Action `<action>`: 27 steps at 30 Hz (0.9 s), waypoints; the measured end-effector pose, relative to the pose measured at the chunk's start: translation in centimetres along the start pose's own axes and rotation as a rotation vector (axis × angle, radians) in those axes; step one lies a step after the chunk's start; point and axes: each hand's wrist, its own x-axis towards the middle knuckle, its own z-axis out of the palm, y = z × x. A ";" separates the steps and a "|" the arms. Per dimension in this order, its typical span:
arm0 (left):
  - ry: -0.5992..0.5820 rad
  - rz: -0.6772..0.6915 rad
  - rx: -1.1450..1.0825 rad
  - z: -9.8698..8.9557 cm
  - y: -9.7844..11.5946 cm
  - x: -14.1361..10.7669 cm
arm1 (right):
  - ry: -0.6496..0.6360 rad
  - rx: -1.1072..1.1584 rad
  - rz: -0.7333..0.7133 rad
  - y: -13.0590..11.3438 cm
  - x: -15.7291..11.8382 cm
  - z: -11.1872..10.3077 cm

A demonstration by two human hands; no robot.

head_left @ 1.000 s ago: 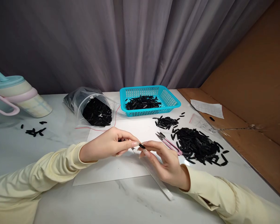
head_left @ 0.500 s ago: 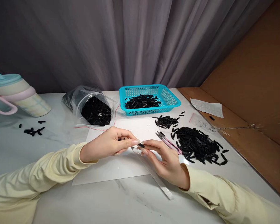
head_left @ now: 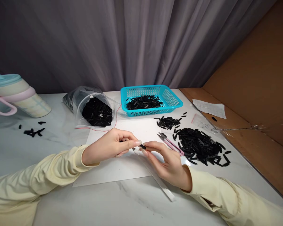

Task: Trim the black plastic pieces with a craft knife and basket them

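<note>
A narrow, dark black slip with a smooth-looking surface (head_left: 143, 146) is held above a white paper sheet (head_left: 108, 172), well in from the near edge of the grey-veined white worktop (head_left: 103, 204). The left hand (head_left: 103, 147) pinches one end between thumb and fingers; the right hand (head_left: 167, 163) pinches the other, its fingertips close together. A long whitish strip (head_left: 163, 186) slants beneath the right hand toward the near edge.

The slip looks very light and thin, probably fairly stiff, perhaps a little slippery. Whether it is brittle I cannot tell. The ends or long edges seem the best hold, with fingertips only and little pressure.

Beside the right hand lie pink-handled metal snips (head_left: 172, 146) and a large heap of similar black slips (head_left: 199, 144), toward the right edge. A turquoise plastic basket (head_left: 153, 111) and an open clear plastic bag (head_left: 77, 94), both holding black pieces, sit near the far edge.
</note>
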 end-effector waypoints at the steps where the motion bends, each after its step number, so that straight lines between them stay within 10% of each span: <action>1: 0.003 0.005 0.001 0.0 0.0 0.0 | -0.012 -0.006 0.003 0.0 0.0 0.1; 27: 0.083 0.012 -0.115 0.8 -0.8 0.0 | -0.127 0.166 0.112 -0.2 -0.2 0.0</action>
